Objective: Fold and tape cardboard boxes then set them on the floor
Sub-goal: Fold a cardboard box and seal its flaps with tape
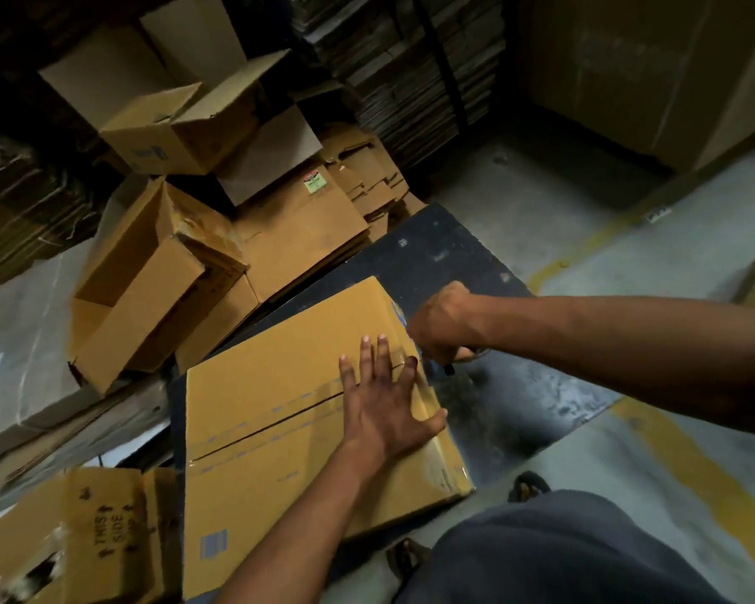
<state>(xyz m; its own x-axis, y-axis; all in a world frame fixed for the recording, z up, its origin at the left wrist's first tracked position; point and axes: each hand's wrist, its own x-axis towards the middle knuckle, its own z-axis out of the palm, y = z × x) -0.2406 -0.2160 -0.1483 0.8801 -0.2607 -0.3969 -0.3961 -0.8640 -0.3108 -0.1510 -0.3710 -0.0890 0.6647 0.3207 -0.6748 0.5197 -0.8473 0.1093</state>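
Brown cardboard box [280, 420], flaps closed, on dark flat platform [454, 255] at centre. My left hand [384, 403], fingers spread wide, presses flat on its seam at the 3 o'clock end. My right hand [443, 324], at 2 o'clock, grips a dark-handled tape dispenser [463, 359], mostly hidden. Open brown cartons [149, 276] lie at 10 o'clock.

I see the box [297, 411] lying on the platform [445, 255]. My left hand [384, 403] lies on it; opened boxes [149, 272] sit behind-left, perhaps on flat cardboard [297, 237].
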